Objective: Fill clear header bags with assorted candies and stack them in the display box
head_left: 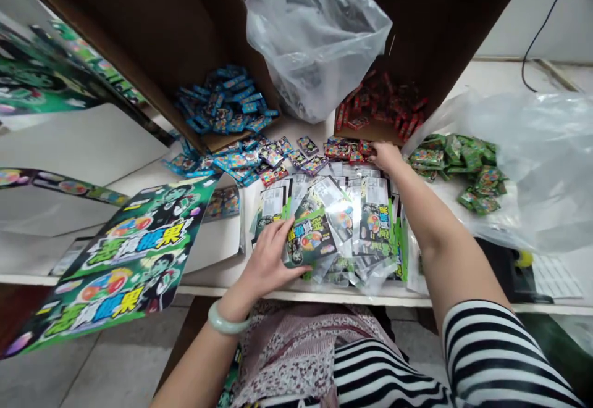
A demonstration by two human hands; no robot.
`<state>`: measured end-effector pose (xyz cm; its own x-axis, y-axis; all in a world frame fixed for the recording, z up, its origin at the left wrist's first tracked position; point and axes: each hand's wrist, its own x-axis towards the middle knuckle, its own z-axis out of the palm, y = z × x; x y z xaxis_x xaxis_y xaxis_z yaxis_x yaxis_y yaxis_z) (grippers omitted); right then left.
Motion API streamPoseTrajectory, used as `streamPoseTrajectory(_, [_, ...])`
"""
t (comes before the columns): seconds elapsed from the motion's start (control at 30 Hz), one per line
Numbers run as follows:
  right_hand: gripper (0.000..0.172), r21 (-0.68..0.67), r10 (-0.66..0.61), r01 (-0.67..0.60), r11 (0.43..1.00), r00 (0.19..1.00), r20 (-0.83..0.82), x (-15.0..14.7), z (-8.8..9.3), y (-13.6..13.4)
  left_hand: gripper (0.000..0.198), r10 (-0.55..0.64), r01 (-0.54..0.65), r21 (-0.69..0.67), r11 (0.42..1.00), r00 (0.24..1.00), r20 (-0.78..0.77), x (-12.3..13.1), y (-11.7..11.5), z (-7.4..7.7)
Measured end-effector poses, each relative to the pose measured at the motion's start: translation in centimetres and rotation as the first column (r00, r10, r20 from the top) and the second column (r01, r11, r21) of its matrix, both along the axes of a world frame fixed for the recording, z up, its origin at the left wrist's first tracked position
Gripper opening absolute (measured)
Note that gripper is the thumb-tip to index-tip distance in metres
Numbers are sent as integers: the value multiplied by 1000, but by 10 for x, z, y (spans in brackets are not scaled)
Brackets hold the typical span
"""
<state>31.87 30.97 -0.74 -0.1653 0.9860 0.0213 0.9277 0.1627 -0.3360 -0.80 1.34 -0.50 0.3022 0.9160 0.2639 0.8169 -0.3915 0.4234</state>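
My left hand [266, 260] grips a dark printed bag [311, 239] with bright lettering, thumb along its lower edge and fingers at its left side. Beneath it lies a spread of clear-backed printed bags [375, 216]. Farther out, my right hand [388, 156] has its fingers closed at a small red packet [365, 147], at the end of a short row of red packets. To the left of that row are small black-and-purple packets [307, 145] and a heap of blue packets [238, 158].
Tilted cardboard boxes hold blue packets [227, 96] and red packets [382, 105]. Between them hangs a clear plastic bag [319, 37]. Green packets [472, 164] lie by another plastic bag [551, 167] on the right. A printed card display [125, 260] juts over the table's left front edge.
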Motion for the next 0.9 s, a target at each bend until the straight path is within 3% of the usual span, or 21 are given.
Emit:
streamPoseTrajectory(0.07, [55, 0, 0, 0, 1000, 1000, -7, -6, -4, 7, 108, 9, -9, 6, 1000, 1000, 3, -1, 1, -1])
streamPoseTrajectory(0.13, [47, 8, -5, 5, 1000, 999, -44, -7, -4, 8, 108, 19, -19, 9, 1000, 1000, 9, -3, 2, -2])
streamPoseTrajectory(0.27, [37, 50, -32, 43, 998, 978, -207, -2, 8, -7, 108, 37, -37, -4, 999, 999, 28, -7, 4, -3])
streamPoseTrajectory(0.37, [44, 35, -28, 43, 998, 933, -358, 6, 18, -44, 104, 49, -50, 5, 999, 998, 51, -10, 4, -2])
streamPoseTrajectory(0.5, [43, 56, 61, -38, 998, 848, -527, 16, 29, -122, 103, 37, -38, 16, 999, 998, 48, -9, 4, 0])
streamPoseTrajectory(0.53, [39, 109, 102, -54, 993, 863, -495, 17, 31, -142, 103, 39, -40, 21, 999, 999, 38, -7, 4, 0])
streamPoseTrajectory(0.6, [29, 213, 162, -103, 972, 946, -282, 11, 34, -177, 104, 38, -38, 31, 999, 999, 11, -1, 4, 1])
streamPoseTrajectory(0.7, [18, 164, 200, -211, 964, 976, 81, -5, 38, -210, 106, -1, 2, 22, 1000, 1000, -21, 9, 3, 2])
streamPoseTrajectory(0.73, [18, 99, 237, -247, 964, 966, 101, -8, 39, -215, 107, -18, 19, 13, 1000, 999, -27, 12, 2, 3])
streamPoseTrajectory(0.8, [24, -4, 304, -304, 953, 953, -14, -6, 43, -215, 108, -37, 37, 5, 999, 999, -34, 13, -2, 4])
streamPoseTrajectory(0.9, [33, 19, 282, -285, 958, 929, -239, 19, 47, -198, 108, -19, 20, 15, 1000, 1000, -23, 8, -10, 4])
